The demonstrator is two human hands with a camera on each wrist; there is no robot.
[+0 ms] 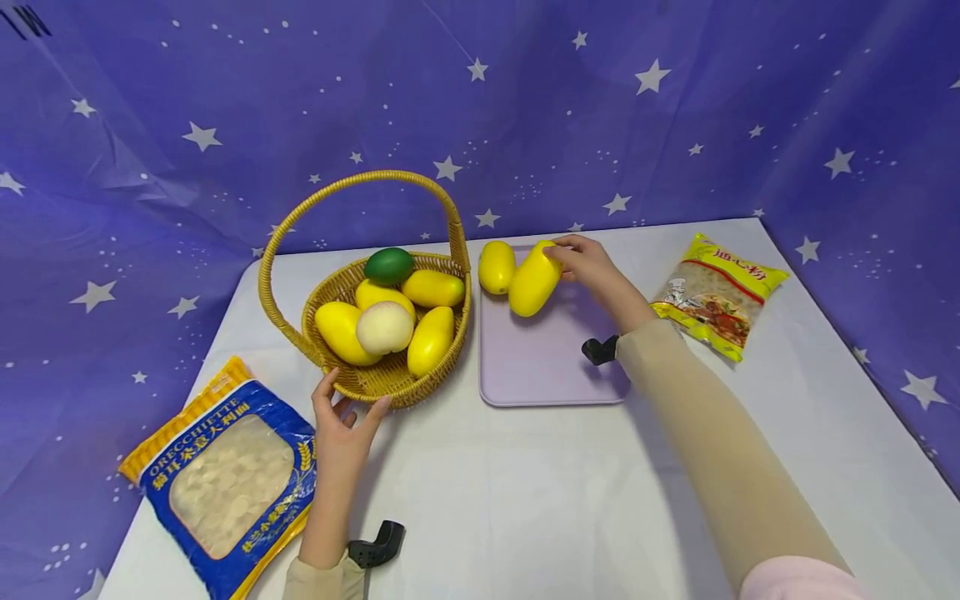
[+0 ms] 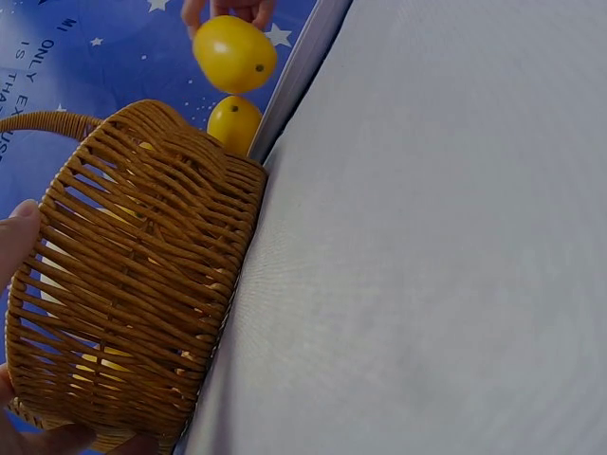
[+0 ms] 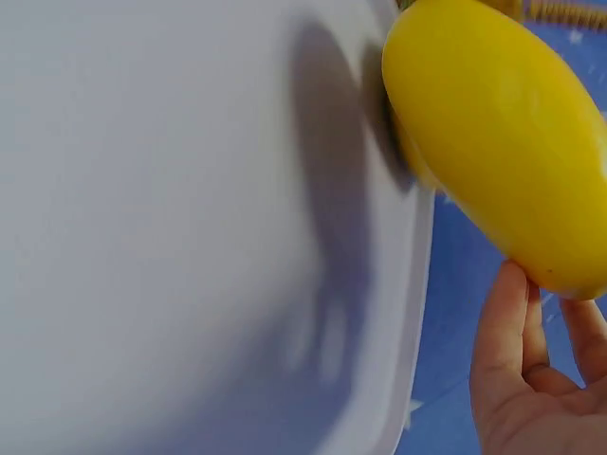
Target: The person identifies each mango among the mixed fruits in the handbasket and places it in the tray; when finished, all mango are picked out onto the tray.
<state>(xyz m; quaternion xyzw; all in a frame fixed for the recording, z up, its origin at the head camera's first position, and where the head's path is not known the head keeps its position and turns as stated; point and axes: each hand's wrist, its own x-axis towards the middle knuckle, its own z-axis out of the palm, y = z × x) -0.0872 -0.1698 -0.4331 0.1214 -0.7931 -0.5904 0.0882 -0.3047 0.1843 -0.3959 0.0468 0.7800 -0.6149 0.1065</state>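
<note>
My right hand point(image 1: 588, 262) pinches a yellow mango point(image 1: 535, 279) by its upper end, holding it tilted over the lilac tray point(image 1: 547, 375). In the right wrist view the mango's shadow falls on the tray. Beside it, a second mango point(image 1: 497, 267) lies at the tray's back left corner. At the near side of the wicker basket point(image 1: 397, 396), my left hand point(image 1: 345, 429) touches the wall and rim with thumb and fingers spread apart. Inside the basket are several yellow mangoes point(image 1: 431, 342), a green mango-shaped fruit point(image 1: 389, 267) and a pale peach point(image 1: 385, 327).
A blue and yellow bag of orecchiette pasta point(image 1: 232, 483) lies at the left, close to my left forearm. Another pasta bag point(image 1: 716, 296) lies at the right, beyond my right wrist. The basket's tall handle point(image 1: 375, 177) arches over the fruit. A starry purple cloth point(image 1: 540, 108) hangs behind the table.
</note>
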